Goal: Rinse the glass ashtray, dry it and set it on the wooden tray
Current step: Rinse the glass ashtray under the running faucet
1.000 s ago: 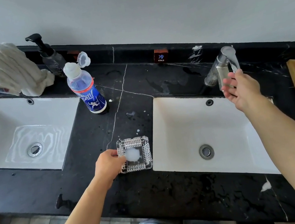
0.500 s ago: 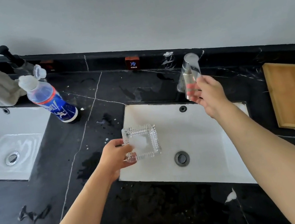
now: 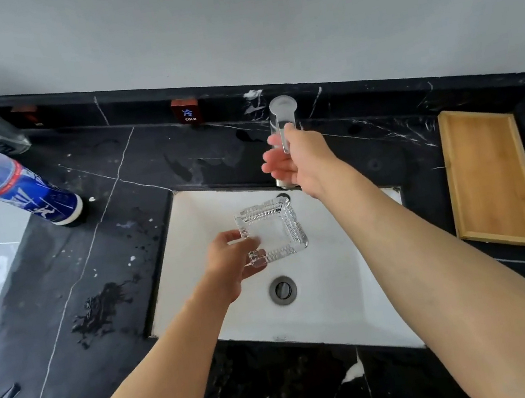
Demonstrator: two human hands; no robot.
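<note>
Since the earlier frame we have carried the glass ashtray [image 3: 271, 231] from the counter to above the white sink [image 3: 341, 307] at centre frame; our left hand [image 3: 230, 266] pinches its lower-left corner. Farther back, our right hand [image 3: 303, 160] wraps the faucet handle [image 3: 283, 119]. At far right lies the wooden tray [image 3: 490, 178].

Ashtray [image 3: 273, 230]: clear ribbed glass, glossy. Bench [image 3: 143, 159]: polished black marble, white-veined; sink [image 3: 341, 307]: smooth white ceramic. Tray [image 3: 490, 178]: matt pale wood; faucet [image 3: 283, 119]: shiny metal.
</note>
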